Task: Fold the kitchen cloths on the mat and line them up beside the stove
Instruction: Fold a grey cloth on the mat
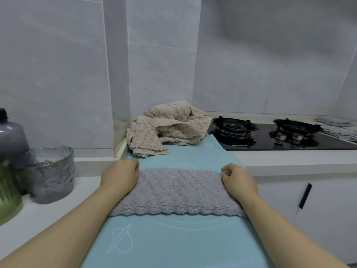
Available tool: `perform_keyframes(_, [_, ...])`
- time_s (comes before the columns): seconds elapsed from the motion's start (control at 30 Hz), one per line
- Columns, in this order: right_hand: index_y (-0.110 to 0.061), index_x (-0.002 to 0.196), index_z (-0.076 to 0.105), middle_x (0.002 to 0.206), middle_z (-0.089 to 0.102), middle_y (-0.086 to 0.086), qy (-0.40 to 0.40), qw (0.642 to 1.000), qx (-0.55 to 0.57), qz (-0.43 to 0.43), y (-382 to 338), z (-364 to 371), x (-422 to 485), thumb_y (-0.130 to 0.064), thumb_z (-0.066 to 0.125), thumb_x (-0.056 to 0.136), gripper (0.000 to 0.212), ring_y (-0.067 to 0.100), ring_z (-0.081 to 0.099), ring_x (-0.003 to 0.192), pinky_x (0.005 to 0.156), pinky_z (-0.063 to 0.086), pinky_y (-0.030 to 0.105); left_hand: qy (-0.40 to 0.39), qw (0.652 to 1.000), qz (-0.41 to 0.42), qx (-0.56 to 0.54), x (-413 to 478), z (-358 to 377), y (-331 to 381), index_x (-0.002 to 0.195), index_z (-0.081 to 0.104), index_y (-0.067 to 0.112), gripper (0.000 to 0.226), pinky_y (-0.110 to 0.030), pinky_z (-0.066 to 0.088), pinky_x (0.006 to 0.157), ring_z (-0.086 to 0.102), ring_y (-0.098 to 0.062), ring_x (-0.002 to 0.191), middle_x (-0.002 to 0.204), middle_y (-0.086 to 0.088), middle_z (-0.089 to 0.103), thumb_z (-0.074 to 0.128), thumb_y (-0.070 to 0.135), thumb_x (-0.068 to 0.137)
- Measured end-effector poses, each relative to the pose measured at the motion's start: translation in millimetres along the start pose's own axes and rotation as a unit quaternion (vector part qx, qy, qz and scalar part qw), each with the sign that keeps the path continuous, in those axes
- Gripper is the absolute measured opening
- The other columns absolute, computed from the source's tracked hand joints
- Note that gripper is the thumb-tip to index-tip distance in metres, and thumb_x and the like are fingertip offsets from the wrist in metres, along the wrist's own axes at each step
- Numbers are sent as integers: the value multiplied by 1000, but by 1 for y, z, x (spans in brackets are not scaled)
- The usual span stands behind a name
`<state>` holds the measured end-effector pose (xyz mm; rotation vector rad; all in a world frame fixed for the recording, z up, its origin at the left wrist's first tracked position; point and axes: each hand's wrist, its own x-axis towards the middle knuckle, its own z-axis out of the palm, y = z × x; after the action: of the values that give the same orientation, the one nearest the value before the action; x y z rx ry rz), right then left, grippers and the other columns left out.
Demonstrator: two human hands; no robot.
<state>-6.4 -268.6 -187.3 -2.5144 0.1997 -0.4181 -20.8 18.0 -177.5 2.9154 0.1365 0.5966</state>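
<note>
Left hand (120,176) and right hand (238,179) each pinch a far corner of one grey cloth (173,192); one glass bowl (53,175), contents unclear.

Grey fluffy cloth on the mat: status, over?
Left hand, right hand gripping far corners of grey fluffy cloth. Lies flat on blue mat. Beige crumpled cloths piled behind.

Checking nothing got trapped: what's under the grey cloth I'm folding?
The blue mat lies under the grey cloth and shows beyond its near and far edges. Whatever sits between cloth and mat is covered.
</note>
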Motion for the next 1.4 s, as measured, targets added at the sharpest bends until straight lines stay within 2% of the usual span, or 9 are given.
perform_keyframes(0.2, [-8, 115, 52, 120, 52, 13, -33, 992, -120, 16, -10, 3, -3, -19, 36, 94, 29, 32, 47, 109, 75, 34, 31, -66, 985, 16, 160, -1, -3, 10, 120, 54, 19, 36, -30, 40, 83, 46, -24, 116, 121, -6, 55, 28, 32, 99])
perform_keyframes(0.4, [-11, 81, 47, 101, 62, 16, -50, 996, -65, 20, -7, -2, 9, -23, 38, 93, 19, 31, 58, 90, 72, 47, 33, -51, 999, -6, 0, 0, -14, -1, 102, 60, 17, 27, -31, 42, 73, 53, -25, 100, 108, -8, 60, 43, 36, 95])
perform_keyframes(0.57, [-9, 103, 47, 108, 59, 19, 16, 998, 54, 19, -21, -18, 26, -25, 39, 97, 18, 35, 55, 98, 83, 46, 40, 59, 992, -21, -114, 3, -15, 9, 96, 49, 17, 12, -32, 37, 63, 57, -33, 89, 97, -12, 63, 40, 25, 96])
perform_keyframes(0.73, [-15, 118, 46, 112, 59, 11, 79, 997, 13, -21, -31, -7, 35, -27, 44, 96, 25, 28, 51, 93, 76, 42, 37, 63, 994, 10, -84, 9, 6, 5, 113, 50, 16, 25, -33, 40, 63, 58, -32, 92, 105, -10, 60, 39, 9, 92])
perform_keyframes(0.9, [-18, 137, 37, 134, 51, 7, -18, 998, -59, 6, -37, -10, 38, -36, 49, 93, 49, 29, 48, 121, 99, 39, 42, 34, 999, 25, -32, 10, 1, 5, 118, 51, 15, 29, -36, 44, 68, 55, -30, 102, 120, -7, 49, 41, 9, 92])
perform_keyframes(1.0, [-19, 134, 40, 133, 52, 6, -34, 995, -91, 23, -35, -17, 30, -43, 48, 92, 50, 30, 44, 123, 99, 37, 41, 55, 991, 92, -75, 2, -17, 15, 132, 45, 22, 35, -36, 42, 90, 40, -23, 128, 145, -2, 33, 39, 20, 97])
perform_keyframes(1.1, [-16, 129, 42, 132, 49, 10, -75, 985, -149, 43, -28, -12, 18, -49, 52, 87, 55, 33, 41, 124, 100, 39, 42, -116, 968, 155, -161, -13, -25, 29, 145, 24, 35, 46, -33, 17, 114, 11, -12, 144, 158, 8, 5, 30, 41, 99])
perform_keyframes(1.17, [-15, 125, 42, 129, 50, 11, -89, 983, -147, 63, -21, -9, 18, -56, 56, 81, 62, 32, 44, 122, 98, 41, 42, -239, 952, 173, -80, -22, -19, 35, 147, 9, 40, 52, -38, 4, 118, -3, -11, 145, 158, 10, -6, 22, 50, 97])
perform_keyframes(1.4, [-16, 66, 43, 67, 49, 0, -138, 985, -66, 84, -11, -13, 23, -56, 66, 75, 47, 26, 56, 80, 70, 39, 32, -291, 939, 181, 39, -25, -12, 38, 146, 0, 42, 54, -41, -5, 117, -12, -13, 145, 157, 10, -10, 14, 55, 96])
